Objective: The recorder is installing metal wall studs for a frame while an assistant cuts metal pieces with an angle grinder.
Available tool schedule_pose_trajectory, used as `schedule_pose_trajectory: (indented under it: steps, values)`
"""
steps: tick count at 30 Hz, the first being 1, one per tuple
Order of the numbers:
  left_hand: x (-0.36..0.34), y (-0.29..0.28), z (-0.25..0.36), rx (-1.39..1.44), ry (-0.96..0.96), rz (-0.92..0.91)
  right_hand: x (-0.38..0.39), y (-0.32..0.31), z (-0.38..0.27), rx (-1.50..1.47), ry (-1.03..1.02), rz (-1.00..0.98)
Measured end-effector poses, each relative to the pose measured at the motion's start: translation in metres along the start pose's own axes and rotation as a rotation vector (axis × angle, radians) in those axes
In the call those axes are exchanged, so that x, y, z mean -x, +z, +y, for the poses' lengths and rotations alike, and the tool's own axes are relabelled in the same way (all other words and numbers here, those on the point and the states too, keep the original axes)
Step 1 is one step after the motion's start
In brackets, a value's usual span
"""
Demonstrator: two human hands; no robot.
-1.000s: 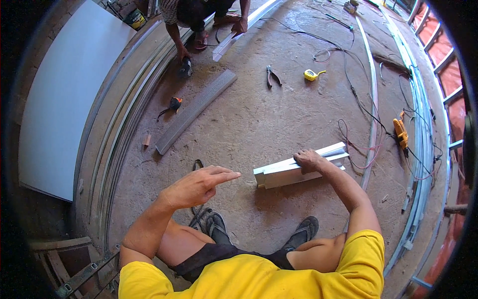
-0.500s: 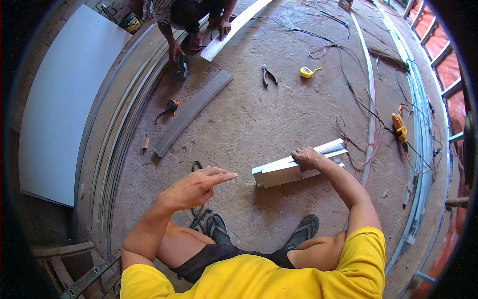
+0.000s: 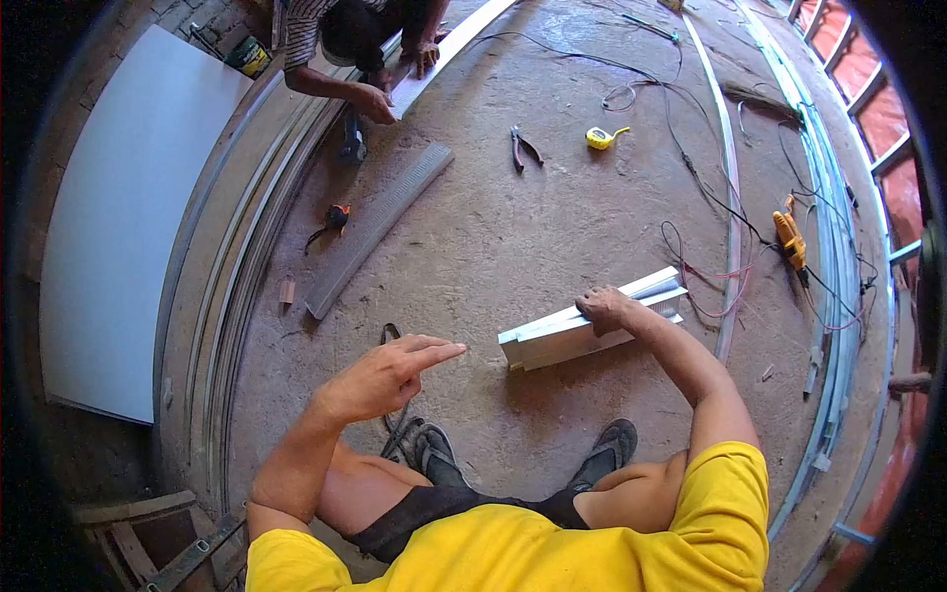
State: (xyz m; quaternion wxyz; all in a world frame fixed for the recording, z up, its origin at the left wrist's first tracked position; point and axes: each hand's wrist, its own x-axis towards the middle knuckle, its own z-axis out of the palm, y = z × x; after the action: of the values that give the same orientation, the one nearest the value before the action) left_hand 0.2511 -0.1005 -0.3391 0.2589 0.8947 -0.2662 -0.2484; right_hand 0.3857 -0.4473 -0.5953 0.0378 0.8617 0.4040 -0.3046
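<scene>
My right hand (image 3: 604, 311) grips the top of a short bundle of pale metal channels (image 3: 552, 350), which stands on the concrete floor (image 3: 493, 237) at front right. My left hand (image 3: 400, 370) is in the air left of the bundle, index and middle fingers stretched toward it, the others curled, holding nothing. Between my sandaled feet and my left hand lies a dark strap (image 3: 400, 429). Farther off are a grey perforated channel (image 3: 380, 227), a black-orange tape measure (image 3: 335, 219), pliers (image 3: 523, 148) and a yellow tape measure (image 3: 602, 137).
A co-worker (image 3: 350, 39) crouches at top left, both hands on a long white strip (image 3: 444, 54), beside a dark power tool (image 3: 352, 143). White panels (image 3: 118, 237) and long profiles line the left; cords, metal lengths (image 3: 829, 247) and an orange power tool (image 3: 789, 237) line the right.
The co-worker's left hand has left the dark tool for the white strip, which has shifted left. My hands have barely moved; the view has shifted slightly.
</scene>
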Motion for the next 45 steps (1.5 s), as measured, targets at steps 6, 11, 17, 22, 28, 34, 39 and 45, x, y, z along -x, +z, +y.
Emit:
schedule_pose_trajectory:
  steps: [6,11,17,22,28,34,39,45]
  values:
    - [-0.0003,0.0003,-0.0011,0.000,0.005,0.006,-0.0037,0.0016,0.0007,0.006,-0.003,-0.022]
    - [-0.0009,-0.0006,0.0010,0.003,-0.010,-0.004,-0.0012,0.0001,0.0000,-0.007,-0.016,-0.005]
    - [-0.0006,-0.0012,0.0016,-0.002,-0.012,0.000,0.0004,0.0012,0.0011,-0.018,-0.018,0.007]
    - [-0.0002,0.0007,-0.0016,-0.007,-0.012,0.005,-0.0039,0.0065,0.0025,-0.009,-0.011,0.017]
    - [-0.0001,0.0002,-0.0017,0.008,-0.012,0.018,-0.0019,0.0045,0.0018,-0.008,-0.021,0.043]
    - [-0.0004,-0.0018,0.0012,0.010,-0.001,0.030,0.0001,0.0030,0.0008,-0.016,-0.017,0.042]
    - [0.0005,-0.0012,0.0006,-0.003,-0.013,0.027,-0.0007,0.0026,0.0011,-0.007,-0.025,0.041]
    - [0.0001,-0.0013,0.0004,-0.004,0.001,0.037,-0.0001,0.0018,0.0008,-0.005,-0.021,0.024]
